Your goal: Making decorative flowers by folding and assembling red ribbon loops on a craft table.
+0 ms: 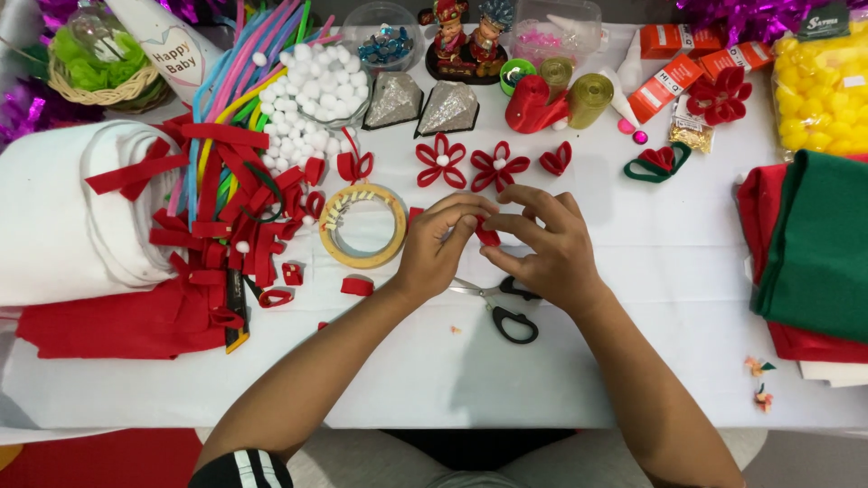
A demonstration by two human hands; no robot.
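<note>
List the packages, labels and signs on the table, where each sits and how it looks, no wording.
Orange boxes: far right of centre, small oblong cartons, orange with white labels.
Yellow bag: far right corner, clear plastic full of yellow balls, dark header card.
White cone: far left, printed heart outline with lettering.
Small clear packet: in front of the boxes, gold bits inside.
No screens.

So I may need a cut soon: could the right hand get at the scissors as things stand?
Probably yes. The scissors lie open on the table right under the right hand, nothing covering them, though both hands pinch a red felt piece.
</note>
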